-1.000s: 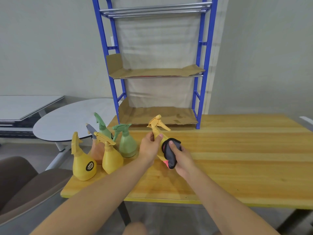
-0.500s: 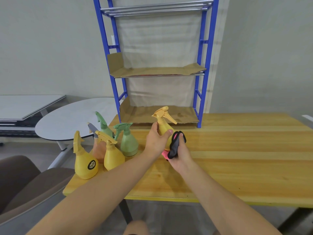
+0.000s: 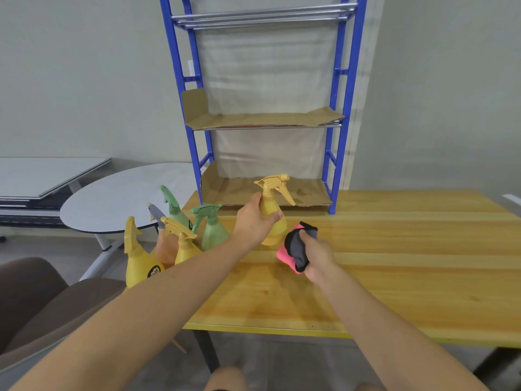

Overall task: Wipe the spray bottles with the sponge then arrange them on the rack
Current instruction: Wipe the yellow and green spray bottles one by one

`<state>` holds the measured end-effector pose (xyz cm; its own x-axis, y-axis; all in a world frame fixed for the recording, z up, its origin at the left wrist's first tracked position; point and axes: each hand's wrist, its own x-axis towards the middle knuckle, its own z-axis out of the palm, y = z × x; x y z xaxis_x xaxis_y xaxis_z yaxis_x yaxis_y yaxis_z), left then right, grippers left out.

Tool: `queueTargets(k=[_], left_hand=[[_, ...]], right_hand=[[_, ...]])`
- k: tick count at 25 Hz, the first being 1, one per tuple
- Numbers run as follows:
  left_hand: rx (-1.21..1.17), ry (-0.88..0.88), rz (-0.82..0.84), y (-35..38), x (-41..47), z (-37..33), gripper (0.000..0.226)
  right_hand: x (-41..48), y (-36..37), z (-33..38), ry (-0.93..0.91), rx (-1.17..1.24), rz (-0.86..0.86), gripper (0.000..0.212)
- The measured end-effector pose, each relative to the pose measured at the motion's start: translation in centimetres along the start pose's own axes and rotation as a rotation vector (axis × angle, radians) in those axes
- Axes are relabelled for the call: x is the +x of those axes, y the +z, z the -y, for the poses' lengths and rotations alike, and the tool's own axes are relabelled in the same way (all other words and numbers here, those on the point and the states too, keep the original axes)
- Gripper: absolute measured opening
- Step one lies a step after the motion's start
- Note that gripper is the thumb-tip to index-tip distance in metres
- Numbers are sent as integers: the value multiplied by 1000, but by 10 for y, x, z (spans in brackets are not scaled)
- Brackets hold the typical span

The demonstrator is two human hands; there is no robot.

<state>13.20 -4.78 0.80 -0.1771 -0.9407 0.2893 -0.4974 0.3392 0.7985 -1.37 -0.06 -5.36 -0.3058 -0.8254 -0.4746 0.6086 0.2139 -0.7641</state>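
Yellow spray bottle (image 3: 271, 218) upright, neck clasped in left hand (image 3: 253, 221); rack (image 3: 337, 153) bottom shelf just beyond at table's far edge; right hand (image 3: 317, 256) clutches sponge (image 3: 296, 249)

rack (image 3: 335, 108) behind bottles (image 3: 180, 238), on table (image 3: 394, 277)

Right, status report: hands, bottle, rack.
Left hand gripping yellow spray bottle, upright. Right hand clutching sponge, off the bottle. Rack shelves hold no bottles, path clear.
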Motion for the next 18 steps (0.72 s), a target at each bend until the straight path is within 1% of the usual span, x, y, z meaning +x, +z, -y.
queueTargets(k=[3, 4, 5, 7, 9, 10, 11, 13, 14, 15, 16, 18], left_hand=[[-142, -101, 92, 5, 1, 9, 54], [-176, -127, 114, 8, -1, 10, 54], [-186, -138, 118, 11, -2, 12, 53], [-142, -134, 74, 18, -4, 11, 49], [-91, -136, 13, 22, -4, 10, 44], [-91, -158, -4, 23, -4, 10, 45], [-124, -194, -17, 24, -3, 10, 49], [-215, -283, -8, 24, 0, 10, 53], [-249, -310, 15, 21, 1, 7, 47], [-290, -320, 54, 18, 4, 6, 39], [-348, -319, 101, 14, 7, 5, 32], [-456, -304, 198, 4, 10, 0, 25]], right_hand=[[-2, 1, 9, -97, -22, -40, 28], [-2, 3, 10, -115, -74, -30, 29], [-5, 7, 10, -122, -134, 19, 30], [-12, 11, 4, -154, -245, 135, 29], [-22, 14, -4, -263, -393, 190, 28], [-21, 14, -9, -331, -463, 203, 29], [-21, 15, -14, -404, -533, 217, 35], [-18, 12, -24, -534, -689, 244, 57], [-16, 11, -26, -579, -756, 242, 64], [-15, 9, -26, -607, -782, 242, 66], [-16, 6, -23, -616, -769, 244, 64], [-19, 2, -13, -595, -688, 238, 51]])
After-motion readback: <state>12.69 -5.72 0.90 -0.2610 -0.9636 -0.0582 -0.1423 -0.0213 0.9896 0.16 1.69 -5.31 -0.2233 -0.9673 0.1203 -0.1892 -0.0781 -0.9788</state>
